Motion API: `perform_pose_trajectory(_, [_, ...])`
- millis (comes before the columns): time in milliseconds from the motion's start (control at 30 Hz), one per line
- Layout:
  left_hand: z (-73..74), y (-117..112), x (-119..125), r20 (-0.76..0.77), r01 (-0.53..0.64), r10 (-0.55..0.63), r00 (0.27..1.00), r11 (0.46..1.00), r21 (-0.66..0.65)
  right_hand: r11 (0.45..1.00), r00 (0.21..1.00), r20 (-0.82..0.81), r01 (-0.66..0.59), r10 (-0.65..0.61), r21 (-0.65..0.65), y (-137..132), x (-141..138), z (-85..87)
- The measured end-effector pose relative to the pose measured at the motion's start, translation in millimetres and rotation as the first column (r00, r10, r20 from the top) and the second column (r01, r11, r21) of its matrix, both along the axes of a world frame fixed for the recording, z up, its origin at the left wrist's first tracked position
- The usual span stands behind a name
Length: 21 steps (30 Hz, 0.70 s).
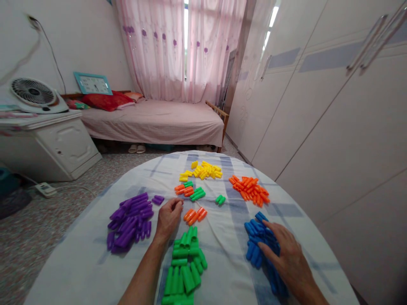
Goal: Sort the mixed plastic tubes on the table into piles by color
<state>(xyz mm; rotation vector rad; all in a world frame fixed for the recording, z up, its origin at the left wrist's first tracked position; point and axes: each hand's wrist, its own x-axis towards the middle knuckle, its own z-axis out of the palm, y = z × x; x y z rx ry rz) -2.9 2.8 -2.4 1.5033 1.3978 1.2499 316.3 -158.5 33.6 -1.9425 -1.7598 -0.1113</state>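
Note:
My right hand [284, 250] reaches over a pile of blue plastic tubes [254, 233], thumb and fingers apart around the upper tubes. My left hand [169, 215] rests on the cloth with its fingers curled together; whether anything is inside cannot be made out. Just right of it lie several orange pieces [195, 215]. Beyond its fingertips is a small mixed group of orange pieces [183, 190] and green pieces [197, 193]. A large green pile [182, 271] sits between my forearms. To the left spreads a purple pile [130, 222], with a small purple piece [158, 199] apart from it.
A yellow pile [206, 170] lies at the table's far side, an orange-red pile [249, 189] at the right. Two small green pieces [220, 200] lie near the middle. The round table [85, 262] wears a checked cloth. Beyond stand a bed [165, 120] and wardrobe [318, 127].

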Motion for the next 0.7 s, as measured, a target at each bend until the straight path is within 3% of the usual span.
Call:
perform_pose_trajectory(200, [0.5, 0.1, -0.4, 0.011, 0.001, -0.001, 1.000, 1.000, -0.020, 0.995, 0.996, -0.047, -0.080, 0.077, -0.062, 51.9, -24.8, 31.2])
perform_pose_trajectory(333, [-1.3, 1.0, -0.8, 0.010, -0.010, 0.010, 1.000, 1.000, -0.022, 0.971, 0.996, -0.022, -0.088, 0.086, -0.220, 72.0, -25.4, 29.2])
perform_pose_trajectory(467, [-2.5, 1.4, -1.0, -0.005, 0.003, -0.003, 1.000, 1.000, -0.013, 0.948, 0.997, 0.005, -0.068, 0.073, -0.312, 57.5, -19.9, 22.0])
perform_pose_trajectory(700, [-0.3, 0.7, -0.7, -0.012, -0.001, 0.001, 1.000, 1.000, -0.016, 0.917, 0.985, -0.009, -0.164, 0.172, -0.365, 21.3, -20.2, 21.7])
